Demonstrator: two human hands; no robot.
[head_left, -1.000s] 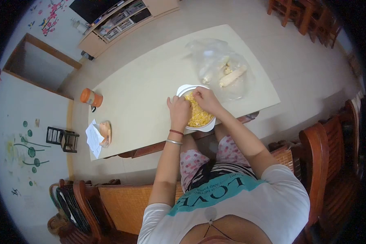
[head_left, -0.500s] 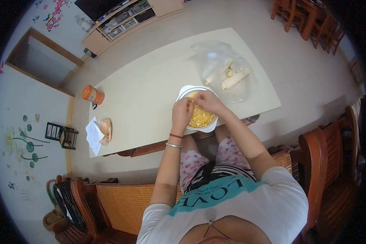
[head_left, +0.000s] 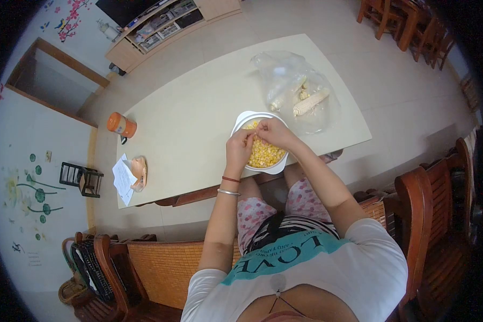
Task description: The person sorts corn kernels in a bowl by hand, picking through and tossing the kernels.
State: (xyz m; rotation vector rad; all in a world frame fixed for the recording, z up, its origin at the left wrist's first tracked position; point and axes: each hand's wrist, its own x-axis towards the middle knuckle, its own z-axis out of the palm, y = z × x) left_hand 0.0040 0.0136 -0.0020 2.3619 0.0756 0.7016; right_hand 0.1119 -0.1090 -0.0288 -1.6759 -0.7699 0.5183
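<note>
A white bowl (head_left: 243,118) with two tab handles stands near the table's front edge, filled with loose yellow corn kernels (head_left: 264,154). Over its far half, my left hand (head_left: 238,146) and my right hand (head_left: 272,132) meet with fingertips pinched together. Whatever is between them is too small to make out. Just beyond the bowl to the right lies a clear plastic bag (head_left: 319,121), with stripped corn cobs (head_left: 311,102) in it or on it.
The pale table (head_left: 193,112) carries an orange-lidded jar (head_left: 122,125), white papers (head_left: 123,181) and an orange-brown packet (head_left: 139,173) on its left side. A wooden bench (head_left: 166,268) is behind me. A TV cabinet (head_left: 169,29) stands across the room.
Both hands stay pinched together over the bowl, with only slight finger movement. The whole view has shifted very slightly.
</note>
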